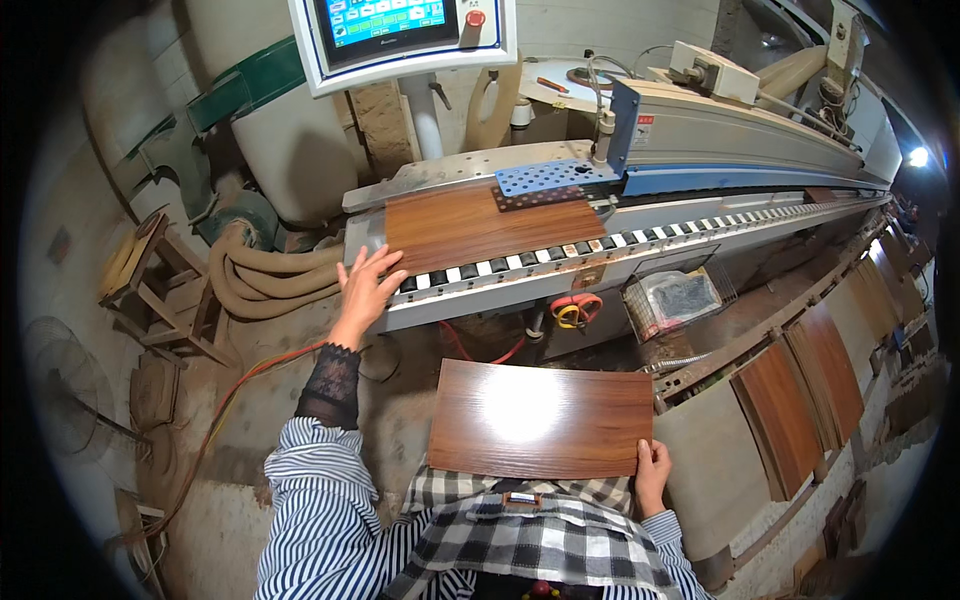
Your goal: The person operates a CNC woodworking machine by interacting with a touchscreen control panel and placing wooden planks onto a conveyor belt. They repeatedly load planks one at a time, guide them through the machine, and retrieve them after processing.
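A brown wood-grain panel (450, 225) lies on the infeed of a long edge-banding machine (740, 125), its far right part under a blue perforated plate (545, 178). My left hand (370, 285), fingers spread, rests at the near left corner of that panel. In front of my body is a second glossy brown panel (540, 415), with a bright reflection on its face. My right hand (651, 475) grips its lower right corner, thumb on the top face; the fingers beneath are partly hidden.
A control screen (390, 22) with a red button stands behind the machine. Along its front runs a roller track (560, 255). Stacked panels (800, 400) lie on a conveyor (700, 480) at right. A wooden stool (165, 280), hoses (270, 280) and a fan (70, 390) are at left.
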A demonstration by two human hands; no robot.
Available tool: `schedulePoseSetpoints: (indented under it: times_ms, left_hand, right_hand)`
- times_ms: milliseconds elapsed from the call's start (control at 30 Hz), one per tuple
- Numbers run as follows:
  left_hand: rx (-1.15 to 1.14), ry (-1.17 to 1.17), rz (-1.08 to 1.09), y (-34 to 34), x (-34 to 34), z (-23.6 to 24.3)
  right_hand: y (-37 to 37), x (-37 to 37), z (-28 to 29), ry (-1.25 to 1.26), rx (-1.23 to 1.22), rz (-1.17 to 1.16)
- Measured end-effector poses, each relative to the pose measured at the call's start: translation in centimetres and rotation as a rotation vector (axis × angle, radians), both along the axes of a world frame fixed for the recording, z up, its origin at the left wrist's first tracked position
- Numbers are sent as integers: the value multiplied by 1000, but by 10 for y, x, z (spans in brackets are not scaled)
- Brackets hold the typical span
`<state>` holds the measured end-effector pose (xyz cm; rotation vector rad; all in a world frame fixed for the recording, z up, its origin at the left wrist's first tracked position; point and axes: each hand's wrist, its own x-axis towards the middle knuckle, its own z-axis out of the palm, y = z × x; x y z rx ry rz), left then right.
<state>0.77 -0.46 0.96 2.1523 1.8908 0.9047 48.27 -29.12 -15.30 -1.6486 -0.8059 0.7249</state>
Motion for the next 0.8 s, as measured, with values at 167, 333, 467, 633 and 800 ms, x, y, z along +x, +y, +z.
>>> schedulePoseSetpoints:
  times_ms: [167,333,467,633,800]
  left_hand:
    - [30,-16,-19,15,44,-6]
    - [80,35,-22,32,100,-12]
    - [132,-5,-99,39,134,-15]
    - [148,-161,-180,33,137,-6]
    - [39,-651,-336,7,101,9]
  right_hand:
    - [-3,5,-8,-34,8,-62]
    - [-10,31,-7,9,49,-94]
    - [-17,41,43,420,154,170]
    - [-14,35,62,604,167,225]
    - [-19,45,49,715,297,203]
